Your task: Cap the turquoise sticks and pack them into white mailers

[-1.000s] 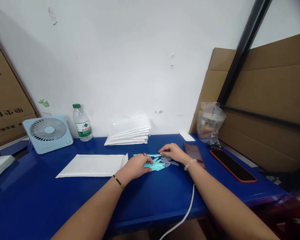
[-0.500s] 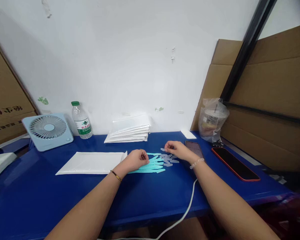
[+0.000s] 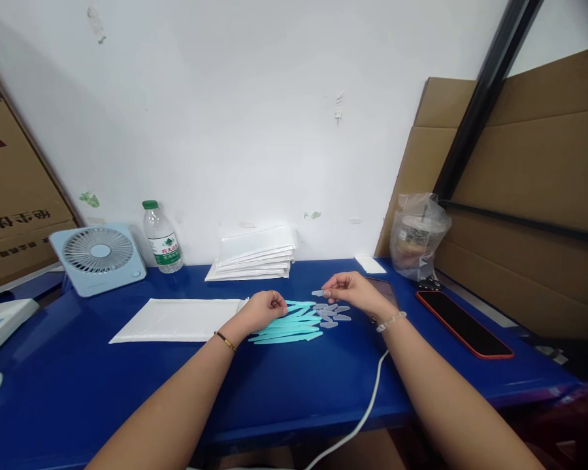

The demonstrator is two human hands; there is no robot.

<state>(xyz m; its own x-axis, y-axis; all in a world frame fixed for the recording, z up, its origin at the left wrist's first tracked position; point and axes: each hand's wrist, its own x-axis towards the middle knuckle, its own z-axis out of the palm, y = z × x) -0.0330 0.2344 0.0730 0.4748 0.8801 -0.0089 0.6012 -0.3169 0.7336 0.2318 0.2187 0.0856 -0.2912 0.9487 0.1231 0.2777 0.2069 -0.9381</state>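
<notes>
Several thin teal strips (image 3: 289, 321) lie fanned on the blue table (image 3: 284, 385). My left hand (image 3: 262, 309) rests closed on their left ends and grips one strip. To their right lie several small pale translucent caps (image 3: 332, 316). My right hand (image 3: 349, 290) hovers just above them and pinches one small pale cap (image 3: 318, 293) between thumb and forefinger.
A white padded envelope (image 3: 176, 319) lies left of the strips, with a stack of them (image 3: 253, 260) by the wall. A small fan (image 3: 99, 256), water bottle (image 3: 161, 237), bagged drink cup (image 3: 416, 236), two phones (image 3: 463, 323) and a white cable (image 3: 357, 418) surround the work area.
My right hand lifted off the table with a pale cap pinched in its fingers. My left hand slid left along the teal strips, uncovering more of them.
</notes>
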